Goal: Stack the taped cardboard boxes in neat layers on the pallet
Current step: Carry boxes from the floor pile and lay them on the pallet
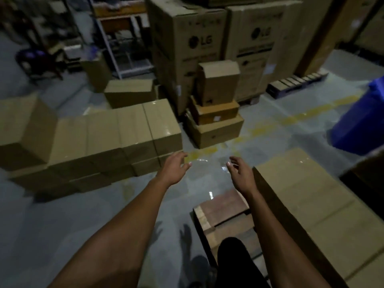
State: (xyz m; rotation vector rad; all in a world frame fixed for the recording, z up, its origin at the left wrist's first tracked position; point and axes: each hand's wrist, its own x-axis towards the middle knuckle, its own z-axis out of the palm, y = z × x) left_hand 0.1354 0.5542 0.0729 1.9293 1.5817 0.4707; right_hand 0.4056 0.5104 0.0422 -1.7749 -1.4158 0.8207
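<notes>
Presently both hands are held out empty over the grey floor (87, 217), the left hand (173, 170) and the right hand (239, 173) set apart from each other, fingers loosely spread and palms turned partly inward, nothing gripped by either. The taped cardboard boxes (116, 132) are seen ahead and to the left, laid in a long row whose long axis runs from the near-left edge of the view toward the far right; glossy tape is visible along the top seams. The nearest end box (164, 125) of that row lies just beyond the left hand's fingertips, so the left hand is judged the nearer one, while the right hand is left over bare floor, farther from the row.

The pallet (224, 213), of reddish wood, is seen low in the view beneath the right forearm, with boxes already stacked on it (307, 196) at the right. Thus the supply lies forward-left and the destination lies near-right, and a turn to the right would be called for once a box is lifted. The step in hand is judged to be a reach for the end box, with a two-handed grasp across its short sides likely needed. A separate small pile of boxes (216, 113) is stood farther back.
</notes>
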